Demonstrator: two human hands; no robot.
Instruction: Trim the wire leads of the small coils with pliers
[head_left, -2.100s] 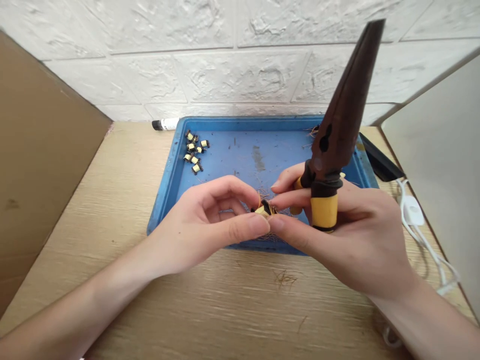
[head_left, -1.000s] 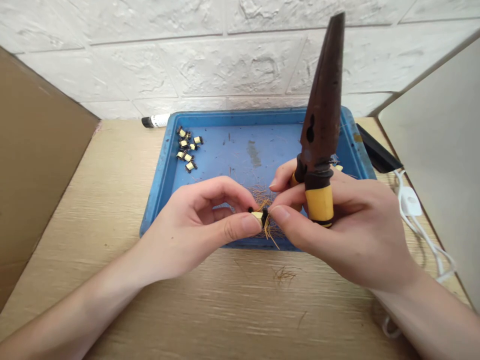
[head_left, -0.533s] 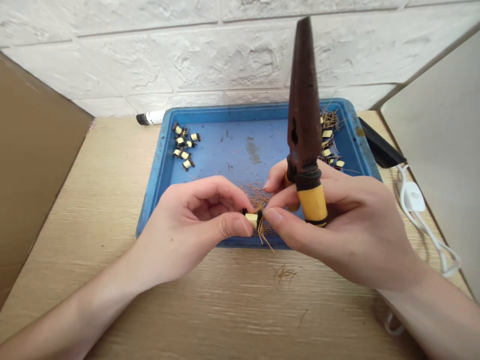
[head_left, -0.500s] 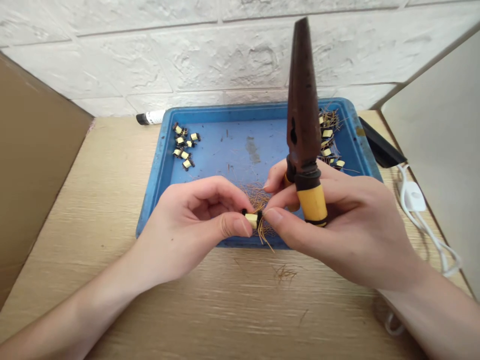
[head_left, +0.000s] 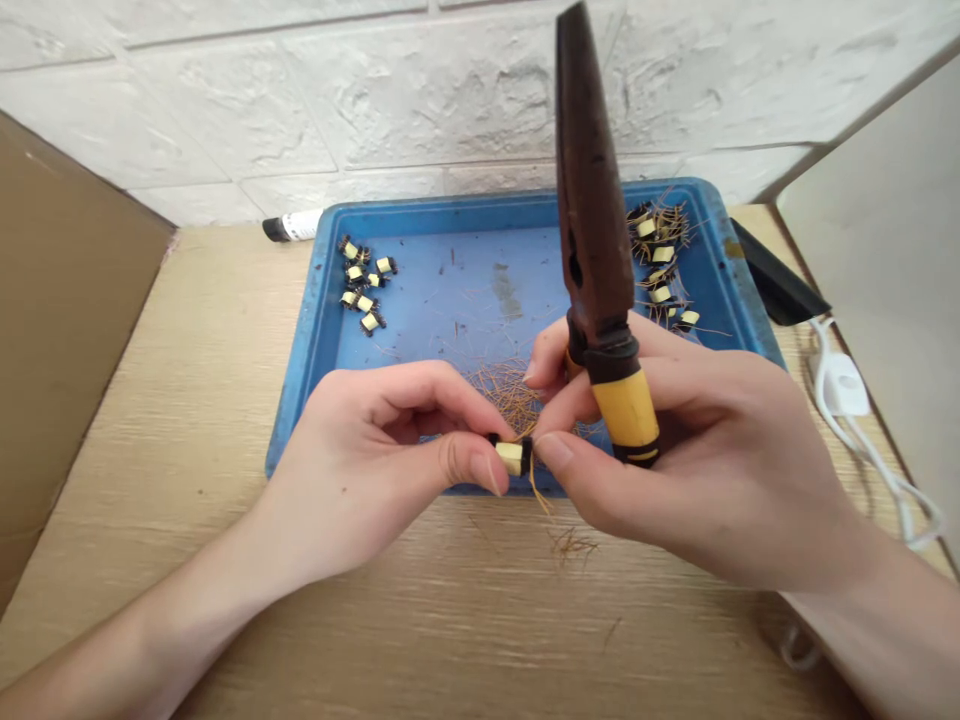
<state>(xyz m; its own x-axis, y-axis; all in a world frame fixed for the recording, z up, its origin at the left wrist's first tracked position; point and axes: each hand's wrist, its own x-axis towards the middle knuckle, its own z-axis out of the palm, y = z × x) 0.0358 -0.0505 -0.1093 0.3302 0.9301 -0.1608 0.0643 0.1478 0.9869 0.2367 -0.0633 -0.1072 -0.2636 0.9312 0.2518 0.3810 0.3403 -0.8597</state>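
My left hand (head_left: pixel 397 460) is closed, its thumb and forefinger pinching a small transformer (head_left: pixel 511 458) with yellow tape around the middle and black ends. Thin copper wires (head_left: pixel 538 495) hang from its right end. My right hand (head_left: pixel 690 460) is wrapped around a pair of pliers (head_left: pixel 596 200) with dark, rusty jaws pointing up and yellow-and-black handles. The right thumb and forefinger also come together at the transformer's right end; whether they pinch a wire there, I cannot tell. Both hands are over the front edge of a blue tray (head_left: pixel 450 215).
Several transformers (head_left: pixel 367 303) with short leads lie at the tray's left; others (head_left: pixel 660 294) with long wires lie at its right. Wire clippings (head_left: pixel 510 395) litter the tray, with more on the table (head_left: pixel 225 640). A marker (head_left: pixel 292 227) and a white switch cord (head_left: pixel 844 385) lie outside.
My view has tilted and shifted slightly. The transformer's hanging wires look more bunched together than before. Both hands keep their holds, and the pliers lean slightly more to the left.
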